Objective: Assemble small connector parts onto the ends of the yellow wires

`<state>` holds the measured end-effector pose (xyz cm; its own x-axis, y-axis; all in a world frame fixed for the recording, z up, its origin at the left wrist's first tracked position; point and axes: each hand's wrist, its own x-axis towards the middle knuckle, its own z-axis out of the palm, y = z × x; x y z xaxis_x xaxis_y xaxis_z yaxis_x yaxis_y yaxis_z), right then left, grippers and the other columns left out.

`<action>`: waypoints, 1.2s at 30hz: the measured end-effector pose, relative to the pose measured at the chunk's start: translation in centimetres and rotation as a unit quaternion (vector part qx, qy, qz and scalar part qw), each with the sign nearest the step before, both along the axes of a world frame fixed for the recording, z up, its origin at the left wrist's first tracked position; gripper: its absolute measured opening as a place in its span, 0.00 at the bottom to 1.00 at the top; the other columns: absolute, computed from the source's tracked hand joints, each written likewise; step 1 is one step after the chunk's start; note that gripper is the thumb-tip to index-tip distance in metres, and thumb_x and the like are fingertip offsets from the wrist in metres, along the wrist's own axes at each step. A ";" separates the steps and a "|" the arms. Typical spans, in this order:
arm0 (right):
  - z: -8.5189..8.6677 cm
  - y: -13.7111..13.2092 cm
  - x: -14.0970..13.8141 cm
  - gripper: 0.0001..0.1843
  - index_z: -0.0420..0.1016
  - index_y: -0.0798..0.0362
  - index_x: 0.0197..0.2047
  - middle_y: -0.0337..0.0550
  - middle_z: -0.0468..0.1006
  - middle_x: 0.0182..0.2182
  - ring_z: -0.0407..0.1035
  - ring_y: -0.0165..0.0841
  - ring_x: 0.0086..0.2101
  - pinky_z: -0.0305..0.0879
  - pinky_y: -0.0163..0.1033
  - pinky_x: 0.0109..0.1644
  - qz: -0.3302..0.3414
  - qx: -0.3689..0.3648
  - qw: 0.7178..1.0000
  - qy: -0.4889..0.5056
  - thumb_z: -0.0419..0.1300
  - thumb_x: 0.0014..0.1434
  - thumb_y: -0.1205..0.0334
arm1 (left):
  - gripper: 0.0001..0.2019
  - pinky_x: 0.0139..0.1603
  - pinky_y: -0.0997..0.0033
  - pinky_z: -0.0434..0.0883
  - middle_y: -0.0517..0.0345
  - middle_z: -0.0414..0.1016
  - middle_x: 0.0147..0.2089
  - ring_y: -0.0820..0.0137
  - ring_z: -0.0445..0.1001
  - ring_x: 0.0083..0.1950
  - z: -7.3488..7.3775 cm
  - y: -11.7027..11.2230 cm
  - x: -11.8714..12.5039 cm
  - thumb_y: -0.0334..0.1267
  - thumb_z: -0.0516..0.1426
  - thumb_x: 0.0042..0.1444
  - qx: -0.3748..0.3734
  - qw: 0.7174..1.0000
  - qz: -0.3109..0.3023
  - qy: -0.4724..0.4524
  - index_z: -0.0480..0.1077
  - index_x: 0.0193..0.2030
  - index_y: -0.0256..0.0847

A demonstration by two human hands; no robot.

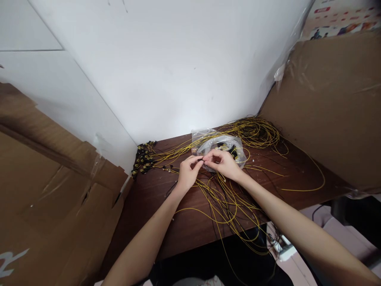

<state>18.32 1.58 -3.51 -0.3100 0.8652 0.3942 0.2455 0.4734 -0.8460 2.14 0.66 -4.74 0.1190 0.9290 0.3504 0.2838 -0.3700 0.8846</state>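
Note:
Fingertips of my left hand (188, 171) and my right hand (224, 163) meet above the table, both pinched on a small dark piece (203, 159) whose kind I cannot make out. Just behind them lies a clear plastic bag (241, 155) with black and yellow parts in it. Loose yellow and black wires (226, 206) spread below my hands and hang over the table's front edge. To the left, a cluster of small black and yellow connectors (144, 158) lies at the ends of more yellow wires (172, 153).
A coiled bundle of yellow wires (258, 131) rests at the back right of the brown table (184, 234). Cardboard walls flank it, one on the left (59, 198) and one on the right (333, 107). A white wall (178, 71) stands behind.

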 end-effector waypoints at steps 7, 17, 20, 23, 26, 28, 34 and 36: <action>0.3 -0.1 0.2 0.07 0.77 0.53 0.34 0.43 0.75 0.31 0.69 0.32 0.33 0.64 0.38 0.36 -0.010 0.053 0.998 -0.032 0.57 0.54 0.66 | 0.11 0.28 0.75 0.67 0.53 0.75 0.34 0.72 0.71 0.31 -0.1 0.2 -0.1 0.34 0.58 0.51 -0.019 1.000 0.002 -0.015 0.76 0.40 0.37; 0.0 0.1 0.1 0.09 0.72 0.56 0.36 0.42 0.75 0.29 0.70 0.31 0.30 0.66 0.38 0.38 -0.052 -0.033 0.998 0.018 0.61 0.50 0.63 | 0.11 0.30 0.76 0.67 0.53 0.75 0.36 0.74 0.70 0.31 0.0 0.1 0.0 0.33 0.57 0.51 -0.019 1.000 -0.006 -0.008 0.76 0.42 0.37; -0.1 0.2 0.1 0.11 0.70 0.56 0.37 0.42 0.74 0.29 0.69 0.31 0.30 0.66 0.38 0.37 -0.048 -0.045 0.997 0.027 0.61 0.49 0.64 | 0.11 0.29 0.76 0.66 0.54 0.75 0.35 0.75 0.69 0.29 0.1 0.0 0.0 0.32 0.57 0.51 -0.016 1.000 -0.004 -0.007 0.76 0.41 0.37; -0.2 0.2 0.2 0.11 0.68 0.55 0.37 0.40 0.73 0.28 0.68 0.30 0.29 0.66 0.38 0.37 -0.040 -0.048 0.997 0.034 0.61 0.49 0.64 | 0.11 0.30 0.76 0.66 0.55 0.74 0.35 0.75 0.68 0.29 0.2 -0.1 0.1 0.31 0.57 0.51 0.000 1.000 -0.003 -0.001 0.76 0.41 0.38; -0.4 0.3 0.2 0.13 0.66 0.54 0.38 0.39 0.72 0.26 0.68 0.30 0.28 0.65 0.37 0.36 -0.031 -0.054 0.997 0.051 0.61 0.48 0.64 | 0.11 0.31 0.77 0.65 0.55 0.73 0.35 0.76 0.68 0.29 0.3 -0.2 0.2 0.30 0.56 0.52 0.019 1.000 -0.005 0.007 0.76 0.41 0.38; -0.5 0.4 0.1 0.15 0.63 0.54 0.39 0.38 0.72 0.26 0.68 0.30 0.27 0.65 0.37 0.35 -0.028 -0.059 0.996 0.067 0.62 0.48 0.63 | 0.10 0.31 0.77 0.65 0.55 0.73 0.35 0.76 0.68 0.29 0.3 -0.3 0.2 0.31 0.56 0.52 0.030 0.999 -0.008 0.011 0.76 0.41 0.38; -0.7 0.4 -0.1 0.23 0.56 0.53 0.44 0.36 0.71 0.26 0.67 0.30 0.27 0.65 0.37 0.33 -0.021 -0.067 0.993 0.093 0.62 0.47 0.62 | 0.10 0.28 0.78 0.62 0.56 0.71 0.34 0.77 0.65 0.28 0.0 -0.3 0.2 0.30 0.56 0.52 0.055 0.998 -0.009 0.033 0.75 0.41 0.38; -0.8 0.3 -0.1 0.22 0.56 0.52 0.44 0.35 0.71 0.26 0.67 0.30 0.26 0.64 0.38 0.33 -0.024 -0.064 0.994 0.083 0.61 0.48 0.62 | 0.10 0.26 0.78 0.62 0.56 0.71 0.34 0.77 0.65 0.28 0.0 -0.3 0.2 0.30 0.56 0.52 0.058 0.998 -0.008 0.039 0.75 0.41 0.38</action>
